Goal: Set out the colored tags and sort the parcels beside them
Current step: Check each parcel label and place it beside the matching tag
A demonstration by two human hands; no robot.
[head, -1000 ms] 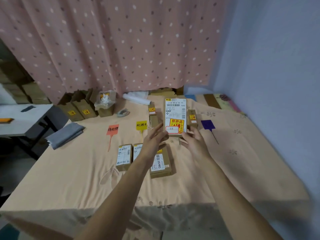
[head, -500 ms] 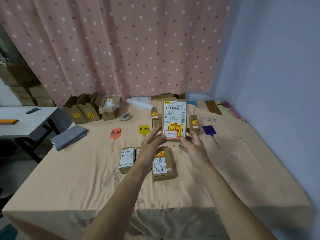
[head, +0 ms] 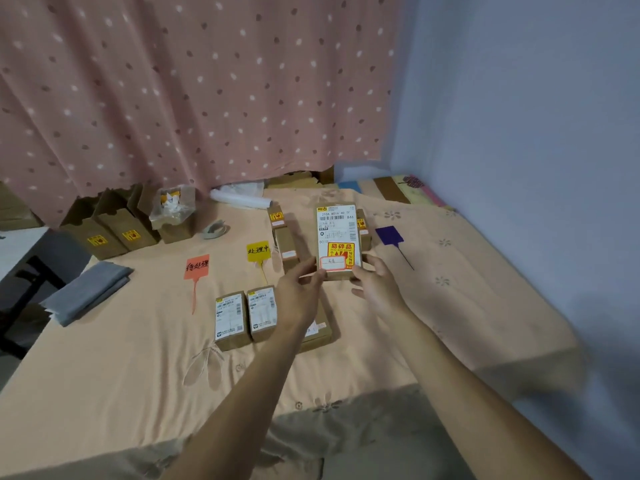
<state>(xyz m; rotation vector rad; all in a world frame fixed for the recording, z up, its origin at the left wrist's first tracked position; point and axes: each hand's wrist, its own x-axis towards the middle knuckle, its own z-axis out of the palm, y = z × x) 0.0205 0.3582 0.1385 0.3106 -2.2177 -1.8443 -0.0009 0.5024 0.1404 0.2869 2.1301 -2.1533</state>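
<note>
Nearest, two bare forearms reach out over the peach cloth [head: 104, 358] covering the table. Just past them, two labelled parcels [head: 246, 318] lie side by side, with a third parcel [head: 320, 332] partly hidden under the left wrist. The left hand [head: 298, 299] and right hand [head: 377, 289] together hold a raised parcel [head: 338, 240] upright above the cloth, label toward the camera: left fingers pinch its lower left corner, right fingers curl around its lower right edge. Beyond lie the orange tag [head: 196, 267], the yellow tag [head: 258, 251] and, right of the held parcel, the purple tag [head: 389, 235]. More small parcels [head: 286, 245] sit behind the hands, and open cartons [head: 114, 226] line the dotted pink curtain [head: 194, 91].
</note>
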